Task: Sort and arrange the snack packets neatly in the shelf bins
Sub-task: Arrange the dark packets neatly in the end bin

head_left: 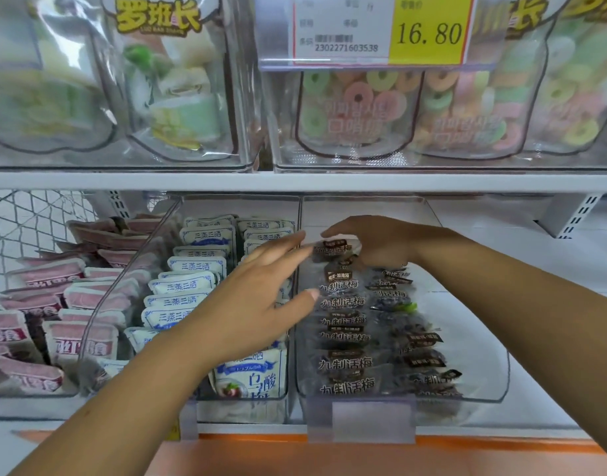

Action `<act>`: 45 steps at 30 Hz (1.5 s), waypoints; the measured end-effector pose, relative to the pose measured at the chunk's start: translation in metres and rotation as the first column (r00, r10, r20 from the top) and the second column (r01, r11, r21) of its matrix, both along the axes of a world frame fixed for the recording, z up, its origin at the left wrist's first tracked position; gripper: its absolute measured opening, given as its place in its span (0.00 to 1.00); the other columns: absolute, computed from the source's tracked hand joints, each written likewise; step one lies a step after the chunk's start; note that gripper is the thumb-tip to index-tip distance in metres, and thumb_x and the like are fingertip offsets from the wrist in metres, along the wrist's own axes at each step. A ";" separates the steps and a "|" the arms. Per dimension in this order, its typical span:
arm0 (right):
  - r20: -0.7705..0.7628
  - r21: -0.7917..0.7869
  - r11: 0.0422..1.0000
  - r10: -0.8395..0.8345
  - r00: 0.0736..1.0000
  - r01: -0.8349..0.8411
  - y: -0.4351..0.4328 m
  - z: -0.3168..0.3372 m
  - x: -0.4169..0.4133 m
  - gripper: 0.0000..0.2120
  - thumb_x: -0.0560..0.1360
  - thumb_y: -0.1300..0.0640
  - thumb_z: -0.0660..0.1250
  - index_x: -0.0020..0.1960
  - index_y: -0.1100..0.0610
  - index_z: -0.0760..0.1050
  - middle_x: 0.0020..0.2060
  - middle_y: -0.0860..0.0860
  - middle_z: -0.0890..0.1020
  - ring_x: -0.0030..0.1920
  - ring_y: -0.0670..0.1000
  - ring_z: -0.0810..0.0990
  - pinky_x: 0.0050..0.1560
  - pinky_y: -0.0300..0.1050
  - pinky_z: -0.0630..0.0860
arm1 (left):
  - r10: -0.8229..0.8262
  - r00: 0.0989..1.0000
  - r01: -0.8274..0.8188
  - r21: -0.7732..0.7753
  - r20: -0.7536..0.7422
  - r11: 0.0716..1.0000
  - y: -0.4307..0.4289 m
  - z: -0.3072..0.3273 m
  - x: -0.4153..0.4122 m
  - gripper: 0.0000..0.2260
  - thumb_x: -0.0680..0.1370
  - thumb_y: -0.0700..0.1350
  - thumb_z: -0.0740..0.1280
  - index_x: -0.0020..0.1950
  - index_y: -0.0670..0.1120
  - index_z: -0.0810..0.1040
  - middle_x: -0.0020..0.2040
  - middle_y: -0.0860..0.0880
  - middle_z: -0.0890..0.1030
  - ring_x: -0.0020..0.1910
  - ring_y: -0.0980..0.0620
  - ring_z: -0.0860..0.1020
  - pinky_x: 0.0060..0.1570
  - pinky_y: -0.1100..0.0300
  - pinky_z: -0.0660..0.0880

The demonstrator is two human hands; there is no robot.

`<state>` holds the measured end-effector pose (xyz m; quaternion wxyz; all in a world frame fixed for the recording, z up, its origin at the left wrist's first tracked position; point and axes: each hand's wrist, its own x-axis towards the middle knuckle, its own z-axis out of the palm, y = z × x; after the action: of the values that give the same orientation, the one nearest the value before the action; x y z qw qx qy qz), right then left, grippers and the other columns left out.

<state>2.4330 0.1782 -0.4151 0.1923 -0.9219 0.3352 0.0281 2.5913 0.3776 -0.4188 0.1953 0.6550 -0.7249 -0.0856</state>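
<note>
White store shelving (pixel 295 182) fills my feed, two tiers of it. On the upper tier, clear tubs (pixel 250 97) hold bags of pale sweets on the left and ring-shaped sweets on the right, with a yellow price tag (pixel 429 32) clipped in front.

On the lower tier, at far left, a wire basket (pixel 27 218) holds pink packets (pixel 79 345) lying loosely at mixed angles. Just beside it stands the middle bin (pixel 130 269), clear-walled, with white-and-blue packets (pixel 195 266) standing in rows from front to back.

The left grip (pixel 257 297) reaches in over the wall between the middle bin and the right bin (pixel 494 379). It is wide, fingers straight and spread, holding nothing. Its fingertips point toward the back of the right bin, and its thumb tip is just beside the dark packets (pixel 343 364).

Those dark packets stand in a row along the left side of the right bin, with more lying loosely jumbled to their right.

The right grip (pixel 374 242) arches over the rear end of that row, thumb forward and fingers curled down. It is closed round the rearmost packet (pixel 334 249), which sits directly under the palm, near the left fingertips.
</note>
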 end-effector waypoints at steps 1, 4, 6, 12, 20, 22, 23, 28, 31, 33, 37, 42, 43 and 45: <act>-0.015 -0.005 1.000 0.004 1.000 -0.005 0.000 -0.001 -0.002 0.33 0.72 0.59 0.71 0.72 0.43 0.64 0.71 0.46 0.68 0.67 0.50 0.70 0.62 0.43 0.70 | 0.008 1.000 -0.008 0.010 -0.009 1.000 0.001 0.000 0.001 0.30 0.76 0.68 0.51 0.77 0.63 0.52 0.69 0.74 0.43 0.65 0.79 0.40 0.62 0.76 0.39; -0.111 -0.142 0.989 0.023 0.994 -0.039 -0.002 -0.012 0.005 0.29 0.73 0.51 0.72 0.71 0.44 0.65 0.67 0.48 0.74 0.63 0.52 0.73 0.60 0.46 0.71 | 0.018 0.999 -0.016 0.054 -0.048 0.998 0.004 -0.001 0.001 0.27 0.79 0.64 0.53 0.77 0.64 0.50 0.70 0.73 0.42 0.68 0.74 0.43 0.65 0.73 0.42; -0.110 -0.226 0.974 0.007 0.994 -0.032 -0.006 -0.011 0.014 0.23 0.75 0.46 0.68 0.68 0.47 0.69 0.61 0.51 0.77 0.58 0.54 0.75 0.53 0.46 0.71 | 0.019 0.998 -0.016 0.055 -0.056 0.998 0.004 -0.002 0.002 0.27 0.79 0.64 0.53 0.77 0.63 0.50 0.70 0.73 0.43 0.69 0.73 0.44 0.67 0.71 0.43; -0.080 -0.073 0.997 -0.042 0.996 0.036 -0.014 -0.013 0.018 0.22 0.81 0.42 0.55 0.66 0.53 0.72 0.62 0.53 0.77 0.58 0.53 0.75 0.56 0.47 0.69 | 0.023 0.995 -0.014 0.086 -0.098 0.996 0.003 -0.001 0.000 0.27 0.79 0.61 0.55 0.77 0.63 0.50 0.70 0.74 0.44 0.69 0.73 0.44 0.68 0.68 0.44; 0.054 0.083 0.988 -0.137 0.989 0.133 -0.012 0.040 -0.031 0.12 0.77 0.55 0.67 0.60 0.52 0.75 0.55 0.52 0.79 0.58 0.55 0.78 0.61 0.50 0.74 | -0.029 1.000 0.029 0.016 -0.010 0.999 -0.003 0.010 -0.004 0.29 0.75 0.66 0.59 0.75 0.63 0.59 0.75 0.68 0.51 0.73 0.66 0.50 0.74 0.61 0.50; -0.179 0.064 0.995 -0.069 0.982 0.081 -0.004 0.054 -0.048 0.13 0.75 0.57 0.71 0.58 0.51 0.77 0.52 0.49 0.82 0.55 0.52 0.79 0.60 0.47 0.74 | -0.082 0.997 0.082 0.008 0.008 0.997 -0.009 0.018 -0.013 0.26 0.75 0.64 0.61 0.73 0.63 0.65 0.75 0.65 0.59 0.73 0.64 0.56 0.74 0.59 0.53; -0.302 0.011 0.999 -0.045 0.952 0.051 0.003 0.054 -0.050 0.16 0.74 0.54 0.72 0.60 0.50 0.77 0.53 0.47 0.82 0.55 0.49 0.79 0.60 0.45 0.73 | -0.109 0.993 0.108 0.030 0.044 0.994 -0.014 0.022 -0.018 0.24 0.76 0.63 0.62 0.72 0.63 0.67 0.74 0.65 0.62 0.72 0.64 0.59 0.74 0.60 0.54; -0.445 -0.196 0.977 -0.010 0.896 -0.086 0.000 0.025 -0.039 0.22 0.73 0.50 0.71 0.66 0.44 0.70 0.59 0.45 0.77 0.56 0.49 0.74 0.55 0.45 0.71 | -0.196 0.872 0.064 0.294 0.447 0.954 -0.053 0.025 -0.035 0.21 0.78 0.60 0.63 0.70 0.58 0.71 0.71 0.57 0.71 0.67 0.50 0.70 0.69 0.51 0.66; -0.439 -0.445 0.885 -0.082 0.895 -0.137 -0.014 0.025 -0.038 0.17 0.76 0.46 0.67 0.64 0.46 0.72 0.59 0.46 0.78 0.58 0.50 0.76 0.56 0.46 0.74 | -0.221 0.826 -0.003 0.396 0.518 0.918 -0.079 0.025 -0.033 0.20 0.78 0.55 0.65 0.70 0.54 0.72 0.68 0.52 0.75 0.61 0.47 0.75 0.62 0.49 0.73; -0.404 -0.514 0.848 -0.104 0.909 -0.131 -0.019 0.021 -0.040 0.18 0.76 0.46 0.66 0.64 0.49 0.73 0.56 0.48 0.78 0.58 0.52 0.76 0.57 0.48 0.74 | -0.213 0.820 -0.048 0.434 0.532 0.899 -0.092 0.026 -0.032 0.21 0.77 0.51 0.68 0.70 0.54 0.71 0.68 0.51 0.74 0.61 0.46 0.75 0.62 0.50 0.73; -0.169 -0.435 0.900 -0.060 0.984 -0.020 -0.006 0.021 -0.053 0.17 0.75 0.52 0.69 0.62 0.50 0.72 0.54 0.50 0.75 0.58 0.53 0.73 0.56 0.44 0.70 | -0.162 0.863 -0.041 0.387 0.478 0.921 -0.103 0.025 -0.030 0.23 0.74 0.51 0.73 0.68 0.54 0.74 0.65 0.51 0.76 0.58 0.47 0.76 0.60 0.53 0.74; -0.339 -0.072 0.996 0.027 0.940 -0.055 0.028 0.042 -0.056 0.16 0.77 0.44 0.64 0.61 0.50 0.77 0.56 0.46 0.78 0.55 0.48 0.76 0.57 0.44 0.73 | -0.150 0.887 0.020 0.290 0.436 0.957 -0.099 0.025 -0.027 0.25 0.70 0.55 0.75 0.65 0.55 0.75 0.64 0.52 0.72 0.61 0.47 0.72 0.60 0.53 0.72; -0.402 -0.041 0.997 0.038 0.915 -0.059 0.031 0.042 -0.053 0.21 0.78 0.41 0.61 0.65 0.50 0.75 0.60 0.46 0.78 0.58 0.49 0.75 0.60 0.44 0.71 | -0.154 0.890 0.024 0.294 0.429 0.955 -0.098 0.025 -0.027 0.25 0.70 0.55 0.75 0.65 0.55 0.75 0.63 0.52 0.71 0.61 0.48 0.71 0.60 0.53 0.71; -0.434 0.007 0.999 0.051 0.900 -0.053 0.034 0.044 -0.050 0.29 0.76 0.34 0.55 0.67 0.52 0.74 0.66 0.47 0.75 0.63 0.49 0.73 0.64 0.44 0.67 | -0.146 0.900 0.012 0.310 0.410 0.951 -0.098 0.025 -0.026 0.23 0.71 0.55 0.74 0.64 0.56 0.76 0.63 0.53 0.73 0.60 0.48 0.73 0.57 0.55 0.71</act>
<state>2.3828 0.2127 -0.3710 0.1097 -0.9016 0.3449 0.2368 2.5654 0.2792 -0.3943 -0.0740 0.6493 -0.7548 -0.0567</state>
